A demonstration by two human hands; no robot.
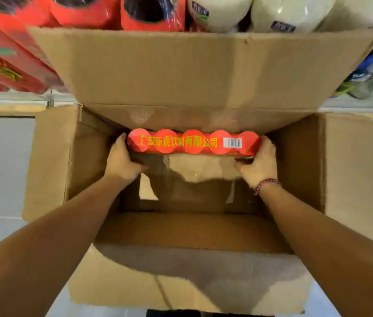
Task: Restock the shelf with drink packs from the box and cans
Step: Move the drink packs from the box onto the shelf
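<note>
Deep in the open box (52, 161), by its far wall, the red drink pack (193, 143) is gripped at each end by the left hand (121, 160) and right hand (259, 163), so it can come up level.

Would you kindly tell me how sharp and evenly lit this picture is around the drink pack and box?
Head view throughout: the drink pack is fairly sharp, print and barcode legible; the box interior is shadowed with one bright patch; the red shelf packs above are blurred, glare-streaked, bowed by the wide lens.
</note>
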